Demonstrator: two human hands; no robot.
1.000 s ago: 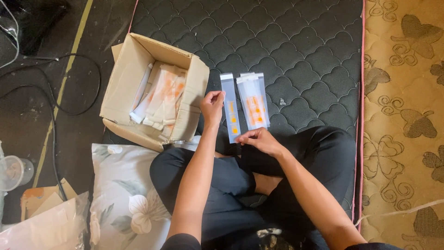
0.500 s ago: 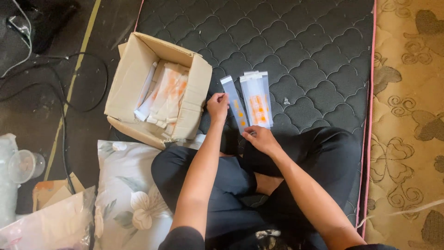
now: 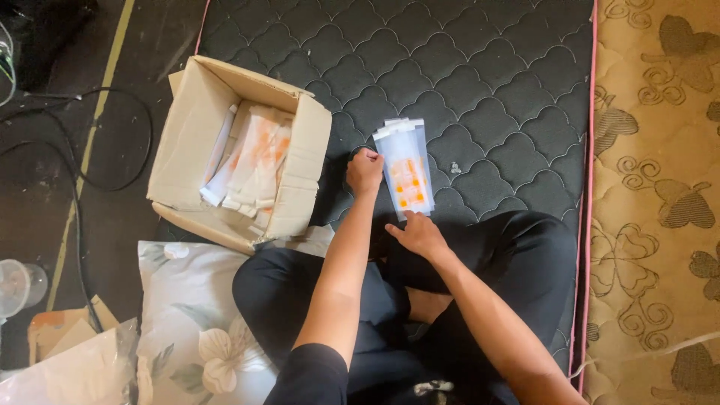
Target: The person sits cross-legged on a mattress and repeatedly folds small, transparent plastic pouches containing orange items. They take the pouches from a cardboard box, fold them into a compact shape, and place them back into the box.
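A small stack of clear plastic packets (image 3: 406, 166) with orange items inside lies on the dark quilted mattress (image 3: 480, 82) in front of my crossed legs. My left hand (image 3: 364, 172) rests against the stack's left edge with fingers curled. My right hand (image 3: 416, 234) touches the stack's near end with its fingertips. An open cardboard box (image 3: 202, 127) holding more packets (image 3: 251, 165) of the same kind sits to the left, partly off the mattress.
A floral pillow (image 3: 187, 322) lies beside my left knee. Black cables (image 3: 82, 150) run over the dark floor at left, near a clear plastic cup (image 3: 19, 285) and a plastic bag (image 3: 67, 371). A tan patterned mat (image 3: 660, 202) borders the mattress on the right.
The separate packet that my left hand held beside the pile now lies on the stack. Both hands have closed in on the stack's edges.
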